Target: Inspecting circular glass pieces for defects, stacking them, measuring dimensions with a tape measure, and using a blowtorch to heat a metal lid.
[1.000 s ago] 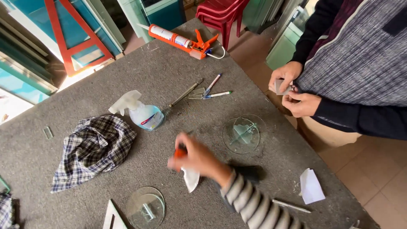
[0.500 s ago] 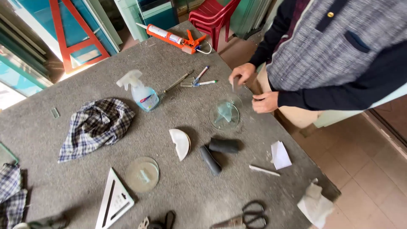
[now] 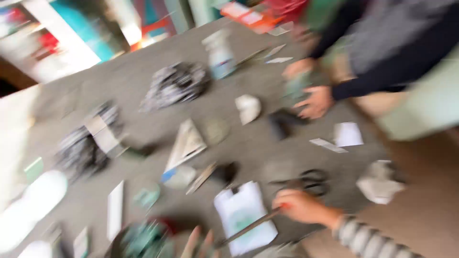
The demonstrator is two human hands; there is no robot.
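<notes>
The whole view is blurred by motion. My right hand (image 3: 301,206), in a striped sleeve, is closed around a thin stick-like tool (image 3: 248,227) with an orange spot at the grip. The tool lies across a white plastic bag (image 3: 244,215) near the table's front edge. Black scissors (image 3: 303,181) lie just beyond that hand. At the bottom edge, only the spread fingers of my left hand (image 3: 198,243) show, holding nothing, beside a dark round thing (image 3: 143,239).
Another person's hands (image 3: 315,101) reach down by black cylinders (image 3: 284,122). On the grey table (image 3: 143,114) lie a triangular glass piece (image 3: 186,143), a white half-round piece (image 3: 248,107), a checked cloth (image 3: 177,83), a spray bottle (image 3: 220,52), white paper (image 3: 348,134) and crumpled paper (image 3: 380,184).
The view has swung toward the near table edge. My right hand, earlier at the white half-round piece, now grips the thin tool by the scissors. The other person's hands dropped to the table.
</notes>
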